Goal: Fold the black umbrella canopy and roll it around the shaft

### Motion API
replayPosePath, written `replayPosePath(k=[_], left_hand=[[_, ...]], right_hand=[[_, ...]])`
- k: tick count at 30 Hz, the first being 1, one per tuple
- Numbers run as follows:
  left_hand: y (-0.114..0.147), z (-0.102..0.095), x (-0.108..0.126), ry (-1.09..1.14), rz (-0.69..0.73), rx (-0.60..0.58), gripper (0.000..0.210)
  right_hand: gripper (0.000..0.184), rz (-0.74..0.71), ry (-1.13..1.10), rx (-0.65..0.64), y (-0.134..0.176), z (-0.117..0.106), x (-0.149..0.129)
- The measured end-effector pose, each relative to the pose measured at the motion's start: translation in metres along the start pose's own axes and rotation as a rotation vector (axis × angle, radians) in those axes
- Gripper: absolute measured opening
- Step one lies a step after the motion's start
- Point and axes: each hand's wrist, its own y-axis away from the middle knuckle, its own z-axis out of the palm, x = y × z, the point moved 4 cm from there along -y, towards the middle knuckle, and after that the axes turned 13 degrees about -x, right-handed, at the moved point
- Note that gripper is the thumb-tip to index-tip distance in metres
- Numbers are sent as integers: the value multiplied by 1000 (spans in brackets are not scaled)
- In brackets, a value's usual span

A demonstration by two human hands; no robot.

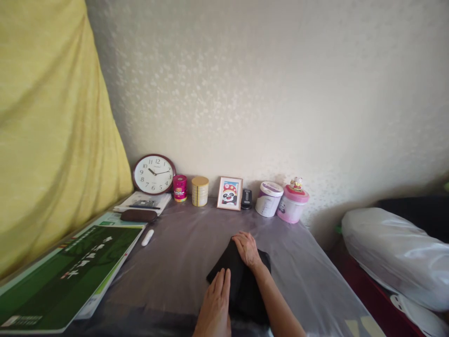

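Note:
A folded piece of black cloth (242, 285) lies on the grey covered table (175, 262), close to its front edge. My left hand (216, 299) rests over the near left part of the cloth, fingers stretched out and side by side. Flat on the far edge of the same cloth is my right hand (247, 248), its fingers extended to the left. Neither hand grips the fabric visibly. My right forearm crosses the cloth's right side and hides some of it.
Green books (77, 276), a brown case (138, 215) and a small white object (148, 238) lie at left. Along the wall stand a clock (154, 174), a pink can (180, 188), a yellow-lidded jar (199, 192), a picture frame (229, 193) and two tubs (269, 199). A plastic-wrapped bundle (396, 252) sits at right.

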Motion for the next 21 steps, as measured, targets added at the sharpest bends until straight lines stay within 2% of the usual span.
replayPosePath(k=[5,13,21], left_hand=[[4,2,1,62,26,97,83],[10,0,1,-18,78,182,79],[11,0,0,-20,102,194,77]], right_hand=[[33,232,6,-1,0,-11,28],[27,507,-115,-12,81,-36,63],[31,702,-432,-51,121,-34,55]])
